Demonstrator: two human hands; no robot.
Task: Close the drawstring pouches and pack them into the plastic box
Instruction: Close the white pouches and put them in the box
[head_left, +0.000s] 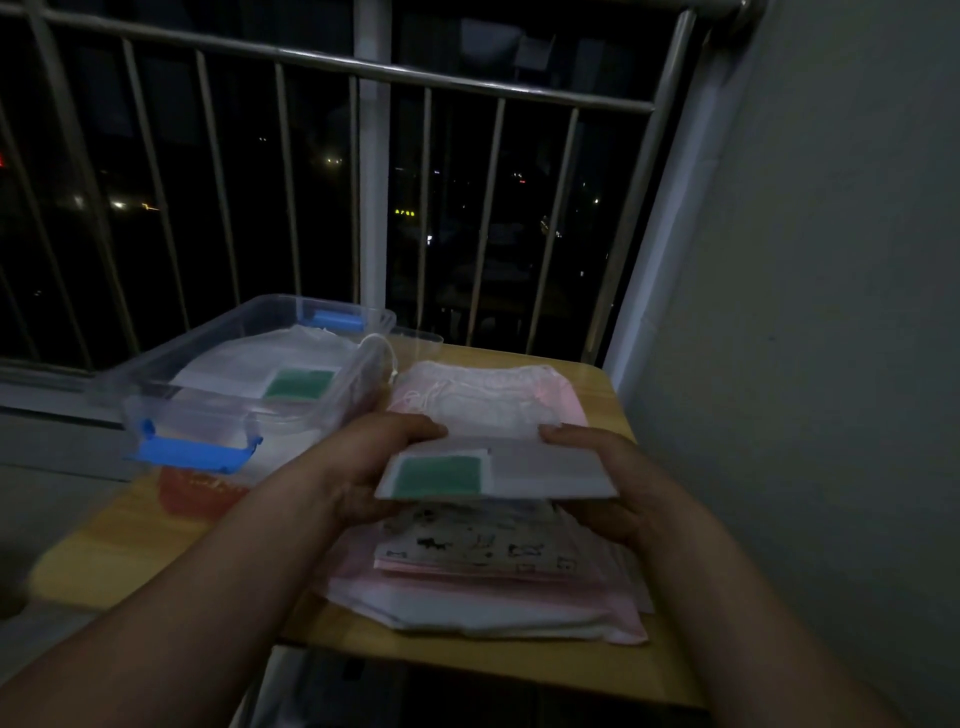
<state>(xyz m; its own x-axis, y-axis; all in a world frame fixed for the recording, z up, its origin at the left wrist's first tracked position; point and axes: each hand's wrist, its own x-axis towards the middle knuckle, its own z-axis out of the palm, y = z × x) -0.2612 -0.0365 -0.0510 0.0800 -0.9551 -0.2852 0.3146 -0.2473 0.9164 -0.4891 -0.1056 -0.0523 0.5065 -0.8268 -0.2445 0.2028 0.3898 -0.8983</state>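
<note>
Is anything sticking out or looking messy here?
Yes. A white drawstring loops out over the right rim of the plastic box instead of lying inside. The held white pouch looks neat.

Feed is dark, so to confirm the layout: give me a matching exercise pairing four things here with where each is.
Things: 1 white fabric pouch with green square patch; 2 clear plastic box with blue latches; 3 pale pouch printed with black figures; 4 red flat item.
Places: A partly under the box; B gripped by left hand and right hand; C atop the pink stack; D on the wooden table's left.
Pairs: 1-B, 2-D, 3-C, 4-A
</note>
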